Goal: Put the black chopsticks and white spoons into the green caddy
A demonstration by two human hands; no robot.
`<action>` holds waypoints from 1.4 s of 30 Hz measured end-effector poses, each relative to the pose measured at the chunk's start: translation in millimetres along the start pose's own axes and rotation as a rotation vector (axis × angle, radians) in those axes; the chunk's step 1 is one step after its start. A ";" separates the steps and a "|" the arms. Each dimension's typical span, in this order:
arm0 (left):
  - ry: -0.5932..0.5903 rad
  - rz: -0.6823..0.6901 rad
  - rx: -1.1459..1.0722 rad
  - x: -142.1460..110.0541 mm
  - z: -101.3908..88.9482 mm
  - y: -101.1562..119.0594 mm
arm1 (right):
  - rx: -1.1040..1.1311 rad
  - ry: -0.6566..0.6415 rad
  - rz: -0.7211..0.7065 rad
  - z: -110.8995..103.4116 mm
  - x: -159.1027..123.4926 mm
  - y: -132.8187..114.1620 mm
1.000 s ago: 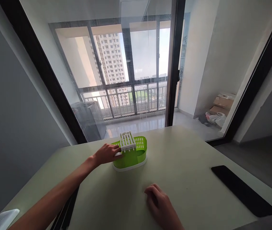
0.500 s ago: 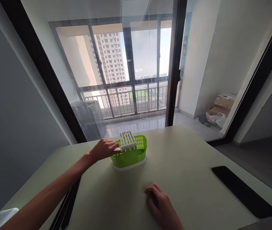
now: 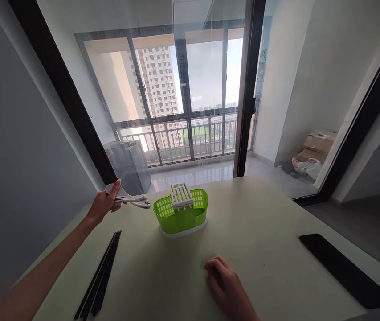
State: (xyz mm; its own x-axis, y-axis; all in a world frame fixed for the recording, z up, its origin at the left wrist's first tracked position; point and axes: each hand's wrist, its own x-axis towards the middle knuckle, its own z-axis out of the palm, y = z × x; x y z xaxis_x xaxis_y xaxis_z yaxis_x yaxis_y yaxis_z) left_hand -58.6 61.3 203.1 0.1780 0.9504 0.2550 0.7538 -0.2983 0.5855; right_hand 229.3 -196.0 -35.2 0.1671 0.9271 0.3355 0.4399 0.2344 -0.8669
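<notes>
While one hand (image 3: 223,281) rests, another (image 3: 104,204) holds spoons (image 3: 136,199).

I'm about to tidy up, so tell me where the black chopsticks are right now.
In the head view, the black chopsticks lie on the table at the left, beside the left forearm.

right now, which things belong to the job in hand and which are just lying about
Likely in the job:
white spoons, in the left hand
green basket
black chopsticks

Just lying about, it seems:
long black strip
cardboard boxes
plastic bags
</notes>
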 end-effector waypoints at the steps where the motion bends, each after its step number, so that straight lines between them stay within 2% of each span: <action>1: -0.076 -0.049 -0.048 -2.4 0.0 -10.0 | 0.000 -0.005 -0.001 0.4 0.0 0.6; 3: -0.210 -0.104 -0.082 -8.6 3.7 -32.0 | 0.001 -0.007 -0.004 1.1 0.0 1.2; 7: -0.471 -0.139 0.012 -23.6 19.0 -72.0 | 0.001 0.007 -0.010 2.4 0.7 0.4; 10: -0.585 -0.136 0.069 -33.3 29.7 -89.9 | 0.002 0.016 -0.011 3.0 1.4 -0.1; 12: -0.616 -0.129 0.103 -37.6 34.4 -96.2 | 0.006 0.017 -0.011 3.0 1.9 -0.2; 17: -0.619 -0.095 0.170 -41.1 40.9 -102.9 | 0.003 0.006 -0.004 1.9 3.1 -1.4; 23: -0.570 -0.063 0.242 -39.8 48.2 -108.4 | -0.006 -0.004 0.007 2.3 2.6 -0.4; 29: -0.495 0.082 0.313 -32.1 59.1 -118.7 | -0.005 0.003 -0.009 3.1 2.7 2.3; 34: -0.451 0.189 0.420 -31.5 63.1 -114.7 | 0.003 -0.002 0.002 1.9 3.5 0.9; 42: -0.386 0.213 0.556 -36.7 67.8 -113.4 | 0.006 0.002 0.006 1.0 3.6 -1.8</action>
State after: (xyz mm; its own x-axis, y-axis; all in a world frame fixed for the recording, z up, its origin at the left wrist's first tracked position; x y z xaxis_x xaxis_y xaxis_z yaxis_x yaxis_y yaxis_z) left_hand -107.7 66.1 75.2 0.4917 0.8702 -0.0306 0.8704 -0.4901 0.0471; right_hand 228.3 -192.8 -32.8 0.1718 0.9277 0.3314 0.4339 0.2308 -0.8709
